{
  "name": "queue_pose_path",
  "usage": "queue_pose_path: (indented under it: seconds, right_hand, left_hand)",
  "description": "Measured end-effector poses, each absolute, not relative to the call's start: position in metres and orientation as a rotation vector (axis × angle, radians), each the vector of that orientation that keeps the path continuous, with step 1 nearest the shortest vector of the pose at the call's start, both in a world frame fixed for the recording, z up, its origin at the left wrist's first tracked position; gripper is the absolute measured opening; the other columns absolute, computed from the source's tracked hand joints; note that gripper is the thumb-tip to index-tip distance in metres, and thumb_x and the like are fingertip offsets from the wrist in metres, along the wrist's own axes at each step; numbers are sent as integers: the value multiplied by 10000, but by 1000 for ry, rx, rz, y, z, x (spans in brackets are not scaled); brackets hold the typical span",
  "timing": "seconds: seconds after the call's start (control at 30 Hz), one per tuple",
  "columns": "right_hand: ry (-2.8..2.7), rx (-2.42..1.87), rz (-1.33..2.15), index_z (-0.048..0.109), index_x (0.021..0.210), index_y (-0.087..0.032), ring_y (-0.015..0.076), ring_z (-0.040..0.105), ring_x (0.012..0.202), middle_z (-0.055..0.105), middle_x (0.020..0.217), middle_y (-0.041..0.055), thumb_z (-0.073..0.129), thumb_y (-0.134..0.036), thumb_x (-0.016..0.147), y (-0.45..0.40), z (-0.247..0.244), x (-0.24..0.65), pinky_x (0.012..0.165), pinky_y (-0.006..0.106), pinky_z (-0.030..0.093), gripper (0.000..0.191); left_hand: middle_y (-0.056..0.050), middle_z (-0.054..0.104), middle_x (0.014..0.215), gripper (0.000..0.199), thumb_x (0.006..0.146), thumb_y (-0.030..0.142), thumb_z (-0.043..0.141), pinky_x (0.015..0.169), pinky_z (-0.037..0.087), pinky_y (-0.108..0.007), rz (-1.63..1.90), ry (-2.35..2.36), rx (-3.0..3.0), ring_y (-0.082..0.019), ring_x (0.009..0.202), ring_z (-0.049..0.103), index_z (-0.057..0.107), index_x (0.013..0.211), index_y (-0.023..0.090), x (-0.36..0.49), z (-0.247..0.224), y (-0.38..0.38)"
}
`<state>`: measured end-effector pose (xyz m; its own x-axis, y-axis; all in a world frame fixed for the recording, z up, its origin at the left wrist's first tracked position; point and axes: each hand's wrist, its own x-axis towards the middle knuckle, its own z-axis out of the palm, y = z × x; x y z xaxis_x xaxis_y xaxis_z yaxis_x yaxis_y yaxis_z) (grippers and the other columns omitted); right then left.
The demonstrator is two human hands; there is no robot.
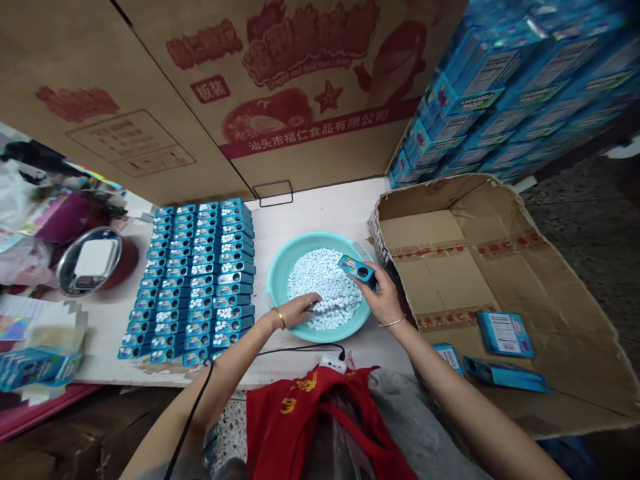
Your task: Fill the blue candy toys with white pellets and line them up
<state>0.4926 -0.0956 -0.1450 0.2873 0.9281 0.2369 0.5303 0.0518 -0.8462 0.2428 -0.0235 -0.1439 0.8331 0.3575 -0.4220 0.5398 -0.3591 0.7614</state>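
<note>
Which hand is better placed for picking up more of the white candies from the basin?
The left, I think. The left hand rests on the white candy tablets in the teal plastic basin and seems free, while the right hand is holding a small blue box above the basin's edge.

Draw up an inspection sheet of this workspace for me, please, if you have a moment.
Surface: white table, scuffed along its front edge.
Job's things: teal plastic basin of pale round candies; rows of blue candy packs beside it.
Clutter: metal bowl and plastic bags at the far left; loose blue cartons in an opened cardboard box.
Grippers: left hand touches the candies; right hand grips a blue candy pack over the basin.
Cables: black cord runs to a white plug at the table edge.
Surroundings: stacked blue boxes; speckled floor.
</note>
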Motion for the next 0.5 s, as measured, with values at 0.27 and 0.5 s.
queue_pose_path:
  seconds: [0.27, 0.5]
  right_hand:
    - [-1550, -1548, 498, 526, 1223, -226, 252, 554, 1116, 594, 1174, 98, 474, -125, 788, -97, -148, 478, 978, 462, 461, 450]
    - [-1688, -1515, 453, 510, 1259, -229, 253, 533, 1130, 591, 1179, 93, 450, -65, 759, -100, -148, 460, 1002, 483, 459, 529]
  left_hand:
    - [-81, 576, 1093, 327, 789, 96, 502, 888, 456, -331, -144, 737, 2240, -191, 992, 551, 493, 1109, 161, 244, -37, 2]
    - [-139, 589, 1003, 248, 832, 18, 418, 749, 502, -349, -668, 913, 2588, -230, 885, 610, 587, 986, 113, 299, 14, -13]
